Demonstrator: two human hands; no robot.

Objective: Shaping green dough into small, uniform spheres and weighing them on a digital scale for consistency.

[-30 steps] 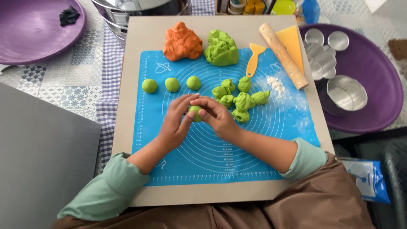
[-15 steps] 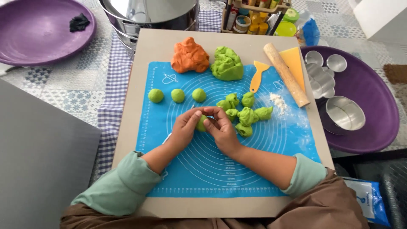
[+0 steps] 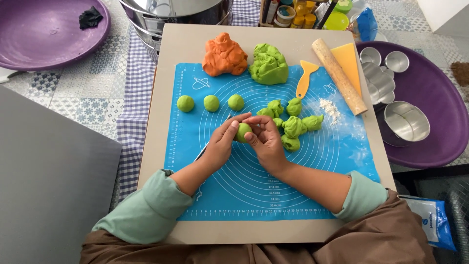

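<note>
Head view, looking straight down at a person's lap & a beige square board (image 3: 161, 98) carrying a blue silicone baking mat (image 3: 332, 161) printed w/ concentric circles. Near mat centre, both hands meet around one small green dough ball (image 3: 243, 132): left hand (image 3: 221, 143) cups it from the left w/ fingers curled and thumb on top; right hand (image 3: 266, 139) pinches it from the right, fingertips closed onto the dough. The ball is held just above the mat, not resting on it. Sleeves are pale green. A thin dark stick-like tool (image 3: 205, 149) shows partly under the left wrist; can't tell what it is. Toward the mat's upper left, three finished round green dough balls (image 3: 211, 103) sit in a row, apart from each other. Just right of the hands, a cluster of rough green dough lumps (image 3: 293, 124), touching. At the mat's top edge, a big orange dough mound (image 3: 224, 55) beside a big green dough mound (image 3: 268, 64). Toward the board's top right corner: orange plastic scraper (image 3: 306, 78), wooden rolling pin (image 3: 338, 76) lying diagonally, yellow flat card (image 3: 348, 61), a dusting of white flour (image 3: 331, 110). Off the board's right edge, a purple round tray (image 3: 435, 146) holding metal cutter rings (image 3: 405, 120). Off the upper left, another purple round tray (image 3: 44, 44). Behind the board's top edge, a steel pot (image 3: 176, 12).
</note>
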